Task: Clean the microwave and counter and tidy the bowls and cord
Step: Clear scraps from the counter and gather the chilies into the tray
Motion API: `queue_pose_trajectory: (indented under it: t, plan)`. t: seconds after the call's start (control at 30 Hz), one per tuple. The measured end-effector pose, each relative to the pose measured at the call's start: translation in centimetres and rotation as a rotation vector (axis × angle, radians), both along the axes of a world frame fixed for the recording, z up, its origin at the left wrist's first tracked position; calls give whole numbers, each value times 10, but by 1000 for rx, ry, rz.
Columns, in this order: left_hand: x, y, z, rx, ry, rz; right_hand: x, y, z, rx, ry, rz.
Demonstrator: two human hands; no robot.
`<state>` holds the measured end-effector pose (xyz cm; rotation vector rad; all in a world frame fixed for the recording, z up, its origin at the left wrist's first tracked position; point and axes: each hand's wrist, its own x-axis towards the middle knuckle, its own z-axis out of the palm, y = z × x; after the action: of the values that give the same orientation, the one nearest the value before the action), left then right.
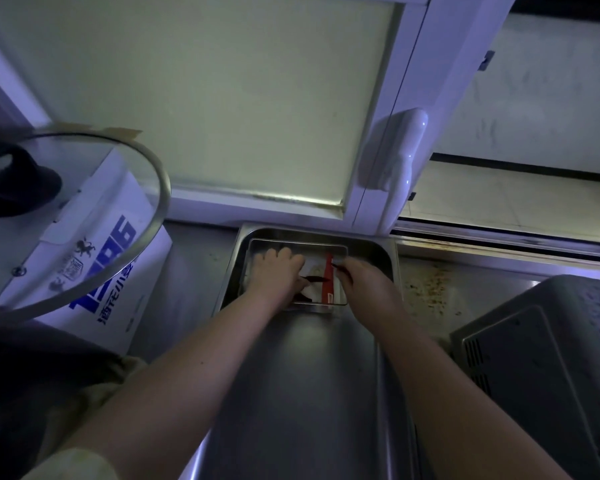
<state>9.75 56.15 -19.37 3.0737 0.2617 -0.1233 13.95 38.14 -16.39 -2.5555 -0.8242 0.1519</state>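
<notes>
Dull silver-grey steel worktop (291, 393), with brown rust-like speckles on its far right side. At left, a white box (118, 289) with bold blue lettering sits under a clear glass lid (118, 202) with a silver rim and black knob. A white packet (327, 285) has a red stripe. Grey microwave (551, 358) at right.

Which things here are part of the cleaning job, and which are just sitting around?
Job in hand: microwave; stained counter; metal tray, with the left hand and right hand in it.
Lying about: glass lid; printed carton; window handle.
</notes>
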Motion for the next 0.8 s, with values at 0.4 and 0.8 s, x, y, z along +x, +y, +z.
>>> queue_pose_trajectory:
  t: [0.4, 0.8]
  plan:
    - [-33, 34, 3, 19, -157, 89, 13, 53, -17, -204, -52, 205]
    - [-50, 8, 30, 11, -123, 74, -10, 40, -11, -153, -39, 141]
